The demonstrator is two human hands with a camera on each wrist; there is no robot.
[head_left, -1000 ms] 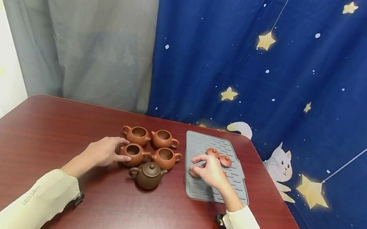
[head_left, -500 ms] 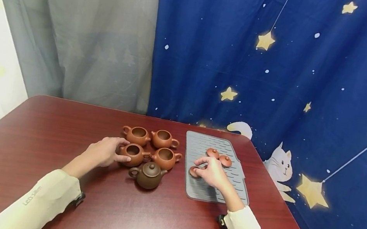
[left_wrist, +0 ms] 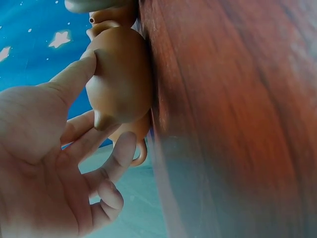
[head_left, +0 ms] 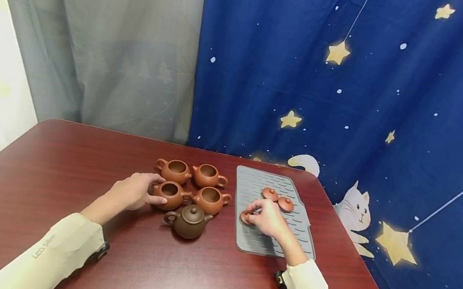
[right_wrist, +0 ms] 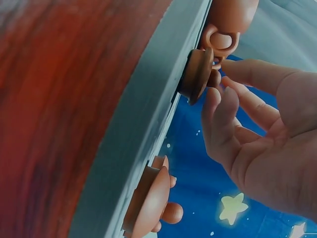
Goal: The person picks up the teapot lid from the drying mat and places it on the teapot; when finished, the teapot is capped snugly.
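My left hand [head_left: 132,191] holds the front left of several lidless reddish-brown teapots [head_left: 171,196]. In the left wrist view, the thumb lies on that teapot's body [left_wrist: 124,79], and the fingers are by its spout [left_wrist: 103,120]. My right hand [head_left: 267,217] is over a grey ridged mat [head_left: 253,240], thumb and fingertips pinching the knob of a small brown lid [right_wrist: 196,74]. That lid sits knob up on the mat. Two orange-brown lids [head_left: 286,204] lie behind the hand; another, mostly hidden, shows beside it.
A dark brown teapot [head_left: 189,222] with its lid on stands in front of the group. Three more lidless teapots [head_left: 210,201] stand close together behind and to the right. The mat lies near the right edge of the dark red table [head_left: 177,275]. Curtains hang behind.
My right hand's fingers have drawn in around the knob of the lid, which looked tilted a second ago and lies flatter now. The left hand and the teapots have stayed put.
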